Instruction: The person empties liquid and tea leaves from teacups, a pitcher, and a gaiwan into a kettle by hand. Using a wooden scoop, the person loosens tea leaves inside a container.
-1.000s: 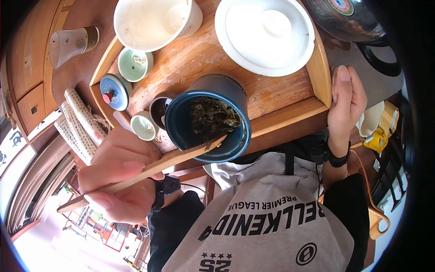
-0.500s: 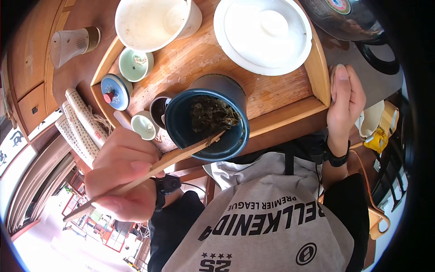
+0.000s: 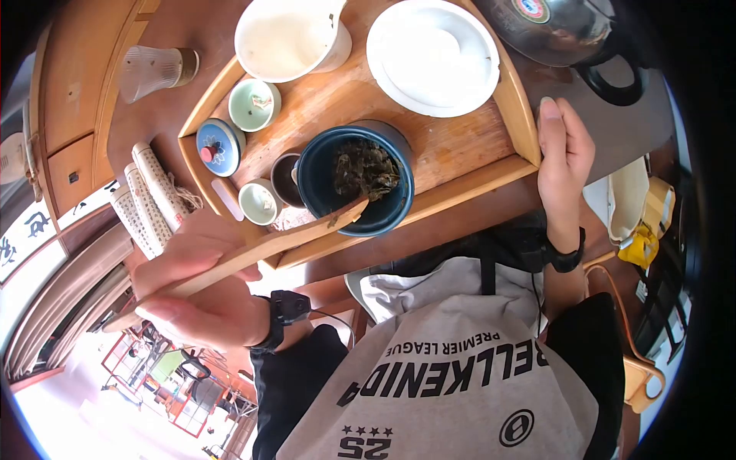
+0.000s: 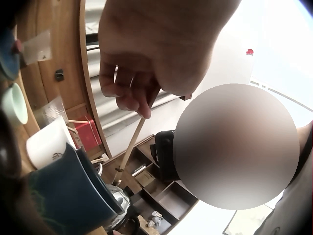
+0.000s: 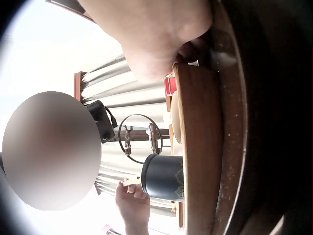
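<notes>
My left hand (image 3: pixel 192 257) pinches a flat wooden stick (image 3: pixel 299 234) near its rear end. The stick slants up to the right, its front tip over the opening of a dark blue cup (image 3: pixel 316 192) holding wet, dark tea leaves (image 3: pixel 368 170). From the left wrist view, the stick (image 4: pixel 130 152) hangs from the fingers beside the blue cup (image 4: pixel 73 196). My right hand (image 3: pixel 563 157) rests, loosely curled and thumb up, against the right end of the wooden tray (image 3: pixel 491 172). Its lower fingers are hidden in the head view.
A white bowl (image 3: pixel 341 57), a white lid (image 3: pixel 399 96), a pale green cup (image 3: pixel 241 115), a blue lid (image 3: pixel 218 146) and smaller cups stand on the tray. A dark kettle (image 3: pixel 548 42) is at upper right, a ribbed glass (image 3: pixel 149 73) and printed rolls (image 3: pixel 146 192) at left.
The head view has shifted, so the tray sits differently in it. The stick's tip has drawn back left within the cup's opening. My right hand stays at the tray's end.
</notes>
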Demonstrator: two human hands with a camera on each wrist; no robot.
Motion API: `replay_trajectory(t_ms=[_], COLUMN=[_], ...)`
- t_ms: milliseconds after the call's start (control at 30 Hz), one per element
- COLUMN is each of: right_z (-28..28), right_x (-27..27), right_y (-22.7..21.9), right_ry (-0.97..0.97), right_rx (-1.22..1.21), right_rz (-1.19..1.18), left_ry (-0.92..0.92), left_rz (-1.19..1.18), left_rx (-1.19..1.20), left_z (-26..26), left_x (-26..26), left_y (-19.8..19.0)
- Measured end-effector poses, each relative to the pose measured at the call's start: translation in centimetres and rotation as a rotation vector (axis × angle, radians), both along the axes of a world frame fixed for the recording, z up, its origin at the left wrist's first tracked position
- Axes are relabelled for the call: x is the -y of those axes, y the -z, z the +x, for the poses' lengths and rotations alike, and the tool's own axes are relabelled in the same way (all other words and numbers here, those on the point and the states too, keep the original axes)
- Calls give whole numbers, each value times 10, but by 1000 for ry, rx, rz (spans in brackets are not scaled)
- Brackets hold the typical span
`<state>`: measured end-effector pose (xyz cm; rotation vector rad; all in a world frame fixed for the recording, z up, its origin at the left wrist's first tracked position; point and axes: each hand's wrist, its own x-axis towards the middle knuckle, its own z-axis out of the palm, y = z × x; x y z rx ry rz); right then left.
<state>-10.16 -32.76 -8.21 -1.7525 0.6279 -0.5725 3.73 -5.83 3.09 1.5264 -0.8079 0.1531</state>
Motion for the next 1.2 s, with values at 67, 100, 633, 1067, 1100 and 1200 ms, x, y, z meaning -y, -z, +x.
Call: replay_trajectory(t_ms=[67,100,633,1067,1100,1200], right_z=[1,2,0,-2,-2,-3], right_x=[0,0,2,4,4,3], right_y=[0,0,5,6,6,6], right_ry=[-8,-5,-24,-41,-38,-37], right_rx=[27,38,120,146,151,119], right_rz=[4,1,25,5,5,12], left_ry=[-28,-102,-287,-317,-311,-312], left_rz=[97,125,372,414,410,278], left_rx=[-30,-63,-76,26,75,28], left_z=[-4,-8,-27,-41,-42,-48], left_x=[-1,-1,1,2,1,-1], left_y=[-5,-7,-2,-1,-2,-7])
